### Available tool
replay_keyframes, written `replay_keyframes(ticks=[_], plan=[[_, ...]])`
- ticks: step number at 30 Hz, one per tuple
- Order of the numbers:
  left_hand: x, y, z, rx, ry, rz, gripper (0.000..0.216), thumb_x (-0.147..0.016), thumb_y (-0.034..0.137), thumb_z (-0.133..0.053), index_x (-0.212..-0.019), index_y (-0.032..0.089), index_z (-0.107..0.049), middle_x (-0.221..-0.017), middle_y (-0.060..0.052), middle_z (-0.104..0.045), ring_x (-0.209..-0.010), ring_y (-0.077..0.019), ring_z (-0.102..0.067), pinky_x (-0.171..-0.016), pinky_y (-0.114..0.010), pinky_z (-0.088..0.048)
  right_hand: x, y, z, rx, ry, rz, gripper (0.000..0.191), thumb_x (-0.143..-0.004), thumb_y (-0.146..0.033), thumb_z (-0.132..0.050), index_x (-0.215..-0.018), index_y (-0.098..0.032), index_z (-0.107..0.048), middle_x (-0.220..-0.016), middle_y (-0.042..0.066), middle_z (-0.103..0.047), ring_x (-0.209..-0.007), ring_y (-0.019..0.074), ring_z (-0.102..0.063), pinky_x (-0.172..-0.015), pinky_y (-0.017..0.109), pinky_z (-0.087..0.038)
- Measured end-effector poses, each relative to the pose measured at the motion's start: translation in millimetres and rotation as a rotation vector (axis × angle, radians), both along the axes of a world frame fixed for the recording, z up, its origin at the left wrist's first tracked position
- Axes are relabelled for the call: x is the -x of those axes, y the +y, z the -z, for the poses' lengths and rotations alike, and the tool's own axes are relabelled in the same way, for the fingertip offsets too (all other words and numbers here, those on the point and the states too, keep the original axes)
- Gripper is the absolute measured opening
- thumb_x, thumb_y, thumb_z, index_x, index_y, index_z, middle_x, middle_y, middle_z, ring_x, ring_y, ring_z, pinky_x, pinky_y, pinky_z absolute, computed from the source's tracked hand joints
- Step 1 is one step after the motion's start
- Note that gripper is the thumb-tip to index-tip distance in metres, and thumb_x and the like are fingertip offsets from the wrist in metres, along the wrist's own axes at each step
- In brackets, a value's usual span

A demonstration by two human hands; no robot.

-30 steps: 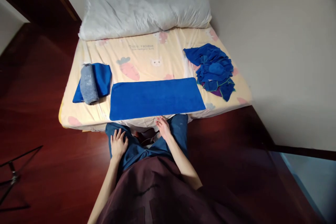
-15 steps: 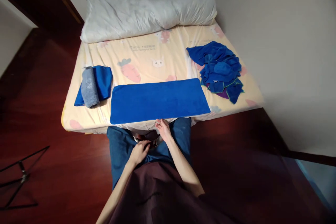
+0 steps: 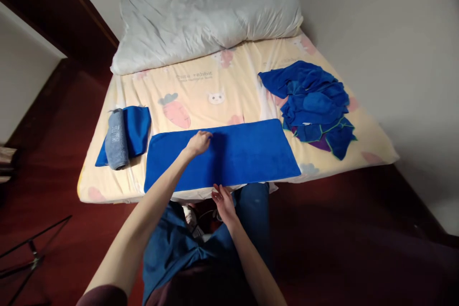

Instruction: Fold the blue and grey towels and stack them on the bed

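A blue towel (image 3: 247, 150), folded into a long flat rectangle, lies along the front edge of the bed. My left hand (image 3: 199, 143) is over its far half, left of the middle, with the fingers curled in. No cloth shows lifted in it, and its fingertips are partly hidden. Beside the towel's near edge is my right hand (image 3: 224, 204), its fingers loosely apart and holding nothing. To the left, a rolled grey towel (image 3: 117, 139) rests on a folded blue cloth (image 3: 138, 126). A crumpled pile of blue cloths (image 3: 311, 93) is on the right.
The bed (image 3: 201, 86) has a cream sheet printed with carrots and rabbits. A bulky white quilt (image 3: 208, 9) lies across its far end. Walls stand behind and to the right. Black stand legs (image 3: 34, 256) are on the dark red floor at left.
My left hand has moved from my lap forward over the blue towel. My right hand stays near the towel's front edge. The view has shifted slightly, showing more of the far end.
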State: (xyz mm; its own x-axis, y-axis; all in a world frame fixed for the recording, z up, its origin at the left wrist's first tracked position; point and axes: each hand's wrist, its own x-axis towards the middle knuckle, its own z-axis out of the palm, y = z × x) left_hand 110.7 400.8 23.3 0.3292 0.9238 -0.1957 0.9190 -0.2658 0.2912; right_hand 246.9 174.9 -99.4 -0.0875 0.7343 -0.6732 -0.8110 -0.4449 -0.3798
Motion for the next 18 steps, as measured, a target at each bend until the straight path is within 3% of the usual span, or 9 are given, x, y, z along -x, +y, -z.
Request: replay_keyframes(ticks=[4,9,14,18], plan=[[-10,56,19.6,0.055,0.125,-0.069,0.041,-0.097,0.017,-0.044,-0.135,0.012,-0.058,-0.124,-0.018,-0.067,-0.122,-0.0280,-0.060,-0.103,-0.038,-0.048,-2,0,5.0,0.035,-0.018,-0.049,0.030,-0.073,-0.044,-0.086,-0.082,-0.023,-0.066,-0.104,0.006,-0.079,-0.075,0.0192,-0.073,-0.089,0.042,-0.059],[-11,85,40.8,0.094,0.087,-0.103,0.035,-0.091,0.021,-0.059,-0.125,0.018,-0.066,-0.122,-0.013,-0.067,-0.116,-0.0275,-0.062,-0.101,-0.037,-0.049,-6,-1,9.8,0.031,-0.027,-0.087,0.035,-0.073,-0.048,-0.086,-0.088,-0.023,-0.067,-0.107,0.007,-0.078,-0.079,0.0191,-0.074,-0.090,0.041,-0.058],[-12,98,39.8,0.130,0.044,-0.160,0.021,-0.086,0.020,-0.066,-0.105,0.018,-0.074,-0.111,-0.011,-0.069,-0.109,-0.0265,-0.065,-0.099,-0.036,-0.049,-6,0,10.6,0.063,0.001,-0.057,0.036,-0.072,-0.047,-0.088,-0.088,-0.024,-0.067,-0.100,0.005,-0.079,-0.072,0.0167,-0.072,-0.087,0.038,-0.057],[-17,95,31.1,0.174,-0.009,-0.220,0.018,-0.092,0.025,-0.061,-0.102,0.016,-0.073,-0.081,-0.008,-0.070,-0.091,-0.0228,-0.069,-0.095,-0.034,-0.050,-5,6,7.8,0.046,-0.045,-0.051,0.036,-0.073,-0.050,-0.087,-0.088,-0.024,-0.067,-0.102,0.004,-0.078,-0.066,0.0150,-0.070,-0.087,0.039,-0.057]])
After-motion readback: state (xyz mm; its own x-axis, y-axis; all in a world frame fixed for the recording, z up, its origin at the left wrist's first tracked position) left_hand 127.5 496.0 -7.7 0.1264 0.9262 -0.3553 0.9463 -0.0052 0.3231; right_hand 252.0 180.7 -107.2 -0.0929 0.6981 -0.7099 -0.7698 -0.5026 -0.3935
